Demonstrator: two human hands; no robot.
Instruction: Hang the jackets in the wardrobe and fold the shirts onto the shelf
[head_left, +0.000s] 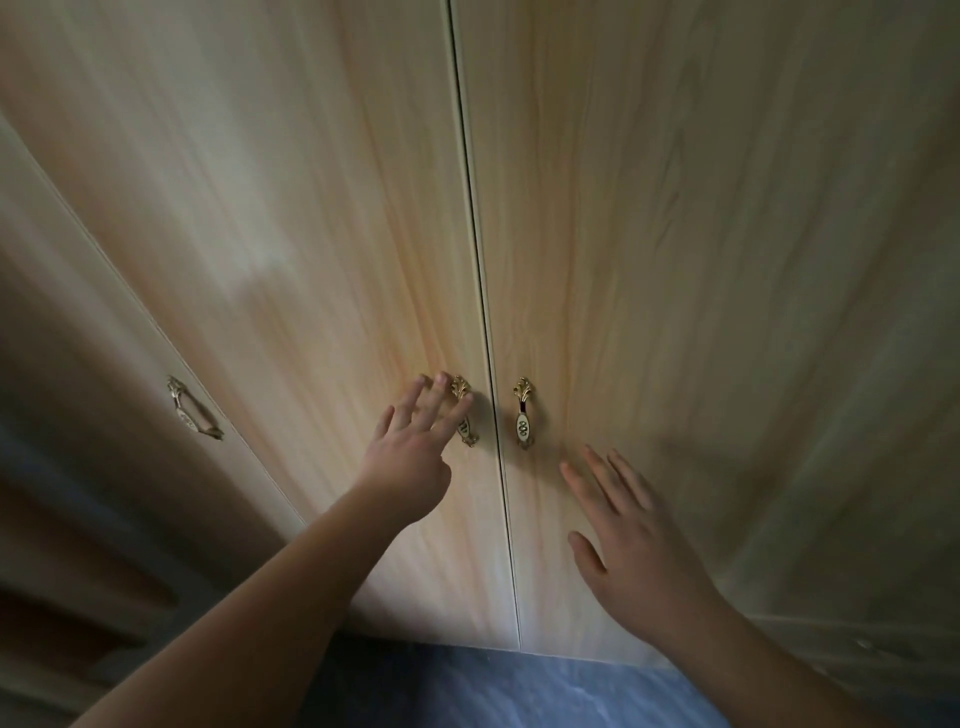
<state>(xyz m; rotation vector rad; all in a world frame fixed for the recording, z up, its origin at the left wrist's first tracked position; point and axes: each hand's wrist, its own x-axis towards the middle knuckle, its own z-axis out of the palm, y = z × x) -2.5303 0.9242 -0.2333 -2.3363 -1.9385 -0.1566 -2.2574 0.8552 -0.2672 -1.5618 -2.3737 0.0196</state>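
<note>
Opening wardrobe (311, 234) comes first: left hand (410, 457), fingers spread, reaches left handle (464, 415); right hand (639, 545) hovers open near right handle (523, 415). Next, grip and pull.

— What stands before us?
— Pale wood-grain doors (291, 218), shut, with ornate gilt handles (522, 413).
— And below?
— Blue-grey marbled floor (519, 691); dim light, brightest centrally.

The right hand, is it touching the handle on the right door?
Apart. The head view shows the right hand open, fingers straight, below the right door's handle, with bare door wood between them.
</note>
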